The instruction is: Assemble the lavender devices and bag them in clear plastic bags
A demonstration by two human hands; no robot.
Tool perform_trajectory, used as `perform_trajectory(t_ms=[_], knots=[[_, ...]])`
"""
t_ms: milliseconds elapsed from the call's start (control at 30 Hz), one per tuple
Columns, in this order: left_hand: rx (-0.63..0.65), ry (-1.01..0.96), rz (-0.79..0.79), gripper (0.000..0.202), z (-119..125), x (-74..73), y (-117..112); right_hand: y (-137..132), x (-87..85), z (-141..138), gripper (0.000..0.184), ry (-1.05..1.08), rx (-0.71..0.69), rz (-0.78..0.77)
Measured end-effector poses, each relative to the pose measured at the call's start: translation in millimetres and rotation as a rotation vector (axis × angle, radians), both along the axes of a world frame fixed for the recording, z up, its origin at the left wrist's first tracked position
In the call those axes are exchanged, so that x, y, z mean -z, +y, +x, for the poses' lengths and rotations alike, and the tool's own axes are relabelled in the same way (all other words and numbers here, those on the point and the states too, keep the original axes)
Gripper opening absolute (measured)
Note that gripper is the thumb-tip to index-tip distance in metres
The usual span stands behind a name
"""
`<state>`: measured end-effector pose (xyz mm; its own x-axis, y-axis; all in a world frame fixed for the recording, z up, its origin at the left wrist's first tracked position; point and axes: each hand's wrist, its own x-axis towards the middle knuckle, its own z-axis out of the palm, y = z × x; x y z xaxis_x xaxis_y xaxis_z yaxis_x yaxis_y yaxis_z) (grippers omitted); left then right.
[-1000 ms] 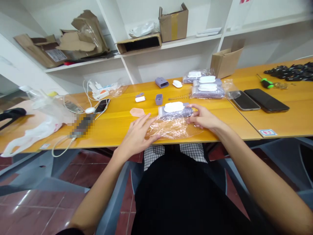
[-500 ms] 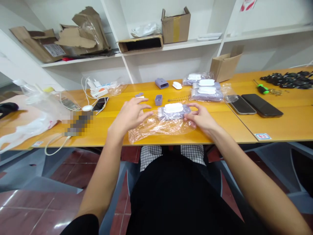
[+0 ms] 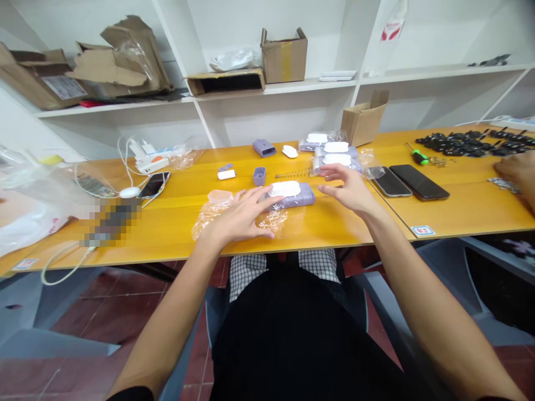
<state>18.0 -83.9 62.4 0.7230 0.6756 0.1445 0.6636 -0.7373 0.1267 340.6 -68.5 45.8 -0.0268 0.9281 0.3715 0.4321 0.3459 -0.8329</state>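
Observation:
A grey-purple plastic device [image 3: 307, 196] with a white oval piece [image 3: 285, 189] on top lies on the table in front of me. A clear plastic bag [image 3: 209, 214] is crumpled at its left side. My left hand [image 3: 240, 218] is spread over the bag, fingertips at the device's left end; whether it presses on the bag I cannot tell. My right hand [image 3: 348, 189] hovers open just right of the device, apart from it. Behind lie a purple cup-like part [image 3: 259, 176], a spring [image 3: 292, 174], a hollow purple casing [image 3: 264, 148] and a white oval cap [image 3: 290, 151].
Several bagged devices [image 3: 336, 159] lie behind my right hand, near two phones [image 3: 419, 182]. A green-black screwdriver [image 3: 418, 156] and a heap of black parts [image 3: 460, 146] are further right. Another person's hand [image 3: 518, 172] is at the right edge. A power strip [image 3: 151, 162] stands left.
The device's right end now lies outside the bag, which has shifted left. My left hand has moved lower over the bag, and my right hand has let go of the device.

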Motion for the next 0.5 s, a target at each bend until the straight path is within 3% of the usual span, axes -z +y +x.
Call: perform_trajectory(t_ms=[167,267,367,500], knots=[[0.006,0.003,0.013,0.066,1,-4.6,-3,22,14.8,-7,0.076,-0.425,-0.138,0.052],[0.005,0.019,0.018,0.053,1,-6.7,-5,26,29.2,-18,0.079,-0.534,-0.171,0.05],[0.025,0.01,0.048,0.052,3,-7.4,-8,22,36.3,-14,0.081,-0.563,-0.14,0.044],[0.033,0.021,0.062,0.049,10,-3.3,-9,11,32.7,20,0.09,-0.657,0.022,-0.043]])
